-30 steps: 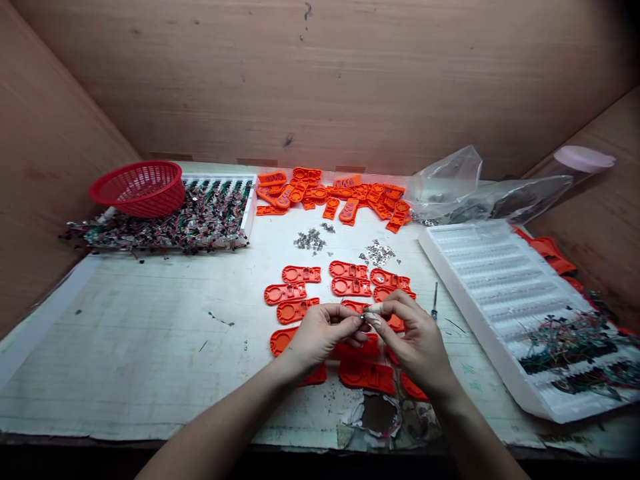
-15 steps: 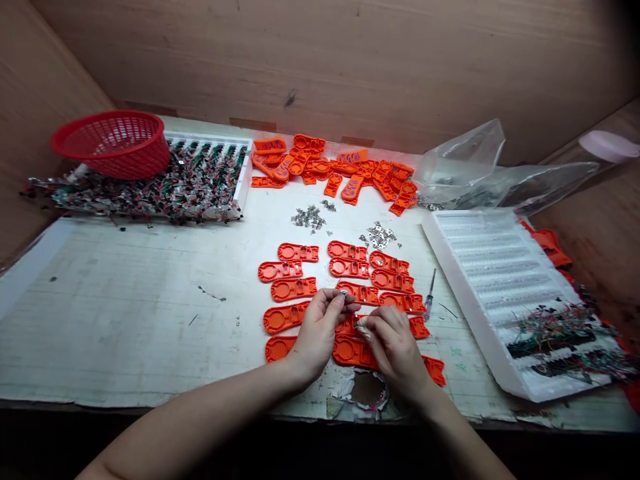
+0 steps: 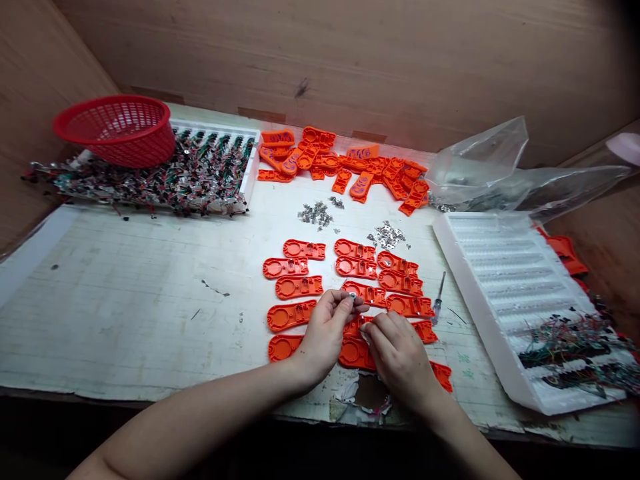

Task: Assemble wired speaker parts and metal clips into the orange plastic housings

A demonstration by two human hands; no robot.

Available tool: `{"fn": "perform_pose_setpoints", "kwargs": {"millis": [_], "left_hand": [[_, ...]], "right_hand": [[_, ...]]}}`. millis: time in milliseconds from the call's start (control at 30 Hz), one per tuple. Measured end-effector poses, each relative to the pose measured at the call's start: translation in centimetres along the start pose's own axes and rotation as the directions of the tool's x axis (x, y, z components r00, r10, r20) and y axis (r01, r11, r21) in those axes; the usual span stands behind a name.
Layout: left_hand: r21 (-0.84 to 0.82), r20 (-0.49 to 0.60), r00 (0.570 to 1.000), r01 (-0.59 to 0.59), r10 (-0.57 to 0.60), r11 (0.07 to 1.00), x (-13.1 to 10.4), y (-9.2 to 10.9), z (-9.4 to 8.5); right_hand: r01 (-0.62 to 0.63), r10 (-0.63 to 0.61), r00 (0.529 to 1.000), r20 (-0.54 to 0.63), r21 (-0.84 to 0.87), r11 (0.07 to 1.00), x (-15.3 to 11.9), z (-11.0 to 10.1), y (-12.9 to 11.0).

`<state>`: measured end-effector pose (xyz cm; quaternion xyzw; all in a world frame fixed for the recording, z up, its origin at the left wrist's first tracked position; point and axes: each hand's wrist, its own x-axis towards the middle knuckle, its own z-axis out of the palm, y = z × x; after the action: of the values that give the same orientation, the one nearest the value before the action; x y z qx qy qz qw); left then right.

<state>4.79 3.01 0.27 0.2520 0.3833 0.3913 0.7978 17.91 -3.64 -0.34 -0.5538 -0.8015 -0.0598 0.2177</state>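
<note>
My left hand (image 3: 325, 330) is closed in a pinch on a small metal piece (image 3: 353, 295), held above the orange plastic shells. Close beside it, my right hand (image 3: 397, 350) has its fingers pressed together over an orange shell (image 3: 354, 353) in the lower rows; what it grips is mostly hidden by the fingers. Several orange shells lie hollow side up in uneven columns around both hands, such as one at the left (image 3: 291, 315). Beyond them are two small heaps of metal parts, a darker heap (image 3: 316, 213) and a shinier heap (image 3: 389, 235).
A red basket (image 3: 117, 137) sits on a foam tray of wired parts at the back left. Orange shells (image 3: 325, 162) are piled along the back. At right are a screwdriver (image 3: 439, 299), a white foam tray (image 3: 487, 313) and clear plastic bags (image 3: 483, 157). A torn hole (image 3: 371, 392) marks the front edge.
The whole view has shifted slightly, so things appear farther right. My left hand keeps its pinch on the metal piece; my right fingers have turned down more over the shell.
</note>
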Motion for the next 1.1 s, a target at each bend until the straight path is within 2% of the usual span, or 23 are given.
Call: {"fn": "perform_pose_setpoints", "kwargs": {"millis": [133, 333, 500, 600, 733, 833, 933, 1033, 1100], "left_hand": [[-0.011, -0.002, 1.0, -0.005, 0.005, 1.0, -0.1, 0.0, 0.0], [0.002, 0.007, 1.0, -0.02, 0.02, 1.0, -0.2, -0.2, 0.0], [0.01, 0.005, 1.0, -0.026, 0.026, 1.0, 0.0, -0.2, -0.1], [0.027, 0.008, 0.999, -0.032, 0.032, 0.999, 0.0, -0.2, -0.2], [0.026, 0.005, 1.0, -0.03, 0.03, 0.999, 0.0, -0.3, -0.2], [0.043, 0.008, 0.999, -0.036, 0.036, 0.998, -0.1, -0.4, -0.2], [0.055, 0.01, 0.999, -0.048, 0.048, 0.997, -0.1, -0.5, -0.2], [0.058, 0.008, 0.998, -0.055, 0.055, 0.997, -0.1, -0.5, -0.2], [0.067, 0.012, 0.998, -0.058, 0.057, 0.996, -0.1, -0.5, -0.2]], "right_hand": [[-0.039, 0.04, 0.999, -0.004, 0.077, 0.996, -0.2, 0.4, -0.4], [-0.188, 0.188, 0.982, 0.006, 0.108, 0.976, -0.3, 0.5, -1.6], [-0.261, 0.256, 0.965, 0.062, 0.359, 0.896, -0.9, -1.0, -0.6], [-0.219, 0.218, 0.975, 0.036, 0.27, 0.938, -0.9, -1.2, -0.1], [-0.131, 0.13, 0.991, 0.022, 0.107, 0.986, 0.0, -0.2, -0.4], [-0.197, 0.19, 0.98, 0.058, 0.142, 0.97, 0.5, 0.3, -0.9], [-0.258, 0.259, 0.965, 0.028, 0.245, 0.935, 0.3, -0.1, -1.0], [-0.25, 0.264, 0.965, 0.003, 0.328, 0.911, -0.1, -0.7, -0.8], [-0.235, 0.244, 0.97, 0.008, 0.302, 0.924, -0.1, -0.7, -0.7]]}}
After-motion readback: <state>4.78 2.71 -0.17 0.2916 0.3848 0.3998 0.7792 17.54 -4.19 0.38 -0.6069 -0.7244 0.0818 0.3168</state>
